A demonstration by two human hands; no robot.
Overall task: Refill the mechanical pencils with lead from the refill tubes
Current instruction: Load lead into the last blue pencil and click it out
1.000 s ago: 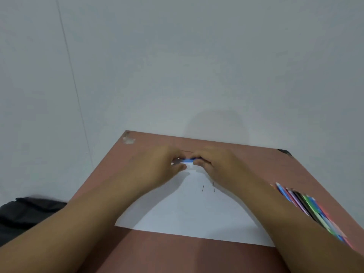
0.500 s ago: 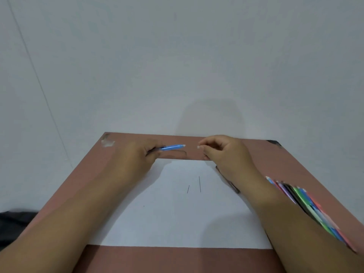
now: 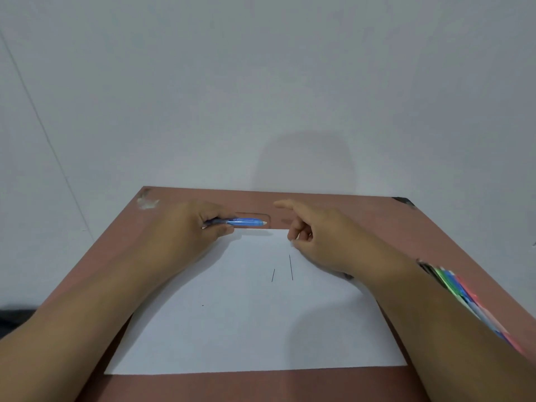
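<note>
Since half a second ago my right hand has dropped from just beside the pencil's end toward the white sheet, and its index finger, which was curled in a pinch, now sticks out toward the far edge of the table; the gap between my two hands has widened. My left hand has barely shifted: it grips the blue mechanical pencil by its dark end, fingers curled round the barrel, so that the blue body runs level to the right and its white end points at my right hand without reaching it. The pencil hangs above the far edge of the sheet, over a shallow slot in the reddish table top. On my right hand the other fingers are bent under the palm, with the thumb tip down by the paper; something small and pale shows at the thumb tip, but I cannot tell whether I am pinching anything there. Two thin dark leads lie loose on the sheet just below that hand, the longer lead to the right and the shorter lead to its left, close together, apart and nearly parallel. A row of coloured pencils lies along the right edge of the table, partly hidden behind my right forearm. A grey wall rises behind the table.
</note>
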